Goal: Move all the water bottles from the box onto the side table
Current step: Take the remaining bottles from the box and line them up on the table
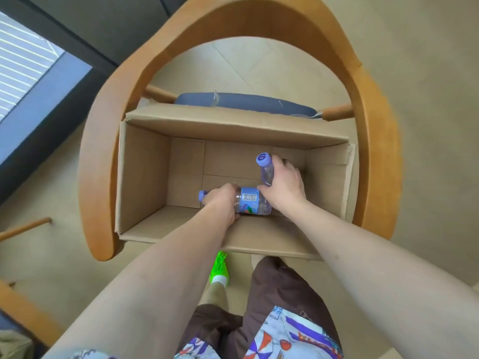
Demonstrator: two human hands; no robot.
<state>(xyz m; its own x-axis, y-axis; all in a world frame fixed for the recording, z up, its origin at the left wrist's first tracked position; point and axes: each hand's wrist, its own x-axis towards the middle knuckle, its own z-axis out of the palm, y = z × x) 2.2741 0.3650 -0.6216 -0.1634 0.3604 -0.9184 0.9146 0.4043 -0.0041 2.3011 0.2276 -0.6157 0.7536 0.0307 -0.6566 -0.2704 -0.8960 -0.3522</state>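
Cardboard walls framed the scene: an open box (145,177) sat on a wooden armchair (373,125), its flaps folded outward, and both arms reached down into it. The left hand (220,203) curled its fingers around the neck end of a lying bottle (250,203), just behind the purple cap, which pointed left. That bottle rested on its side on the box floor near the front wall, its blue label with a barcode facing up. The right hand (282,185) gripped a second bottle (267,169) around its body, fingers wrapped over it (the lower half was hidden under the palm), with the purple cap tilted up and toward the camera. The two bottles lay close together, the right thumb nearly touching the lying one's label. Behind the box, a blue-grey cushion (246,102) showed on the chair seat. Below the box, a bright green shoe (220,268) stood on the pale floor (414,47).
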